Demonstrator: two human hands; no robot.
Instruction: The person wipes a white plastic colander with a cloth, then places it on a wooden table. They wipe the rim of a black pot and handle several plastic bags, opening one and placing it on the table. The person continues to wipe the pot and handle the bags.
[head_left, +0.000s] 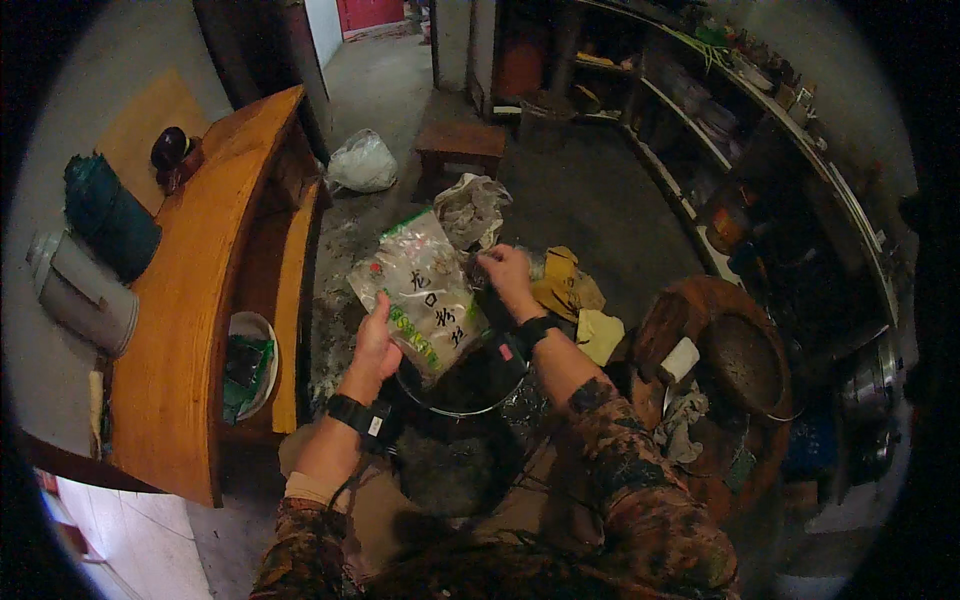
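My left hand (379, 341) grips the lower left edge of a clear plastic packet (420, 289), thumb on top. Large dark characters and green print mark the packet, which tilts over a dark round pan or bucket (465, 394) with a thin metal rim. My right hand (511, 279) is at the packet's right side, fingertips pinched together near a small dark patch. Whether something is between those fingertips is too unclear to see. Just beyond the packet lies a crumpled, greyish plastic bag (472, 210). Each wrist wears a black band.
A wooden cabinet (180, 262) stands at left, with a bowl (270, 360) in its opening. Ahead are a low wooden stool (461, 142) and a white plastic bag (364, 161). Yellow wrappers (566, 285) lie right of my hand, near a brown round basin (705, 292). Shelves (690, 120) line the right.
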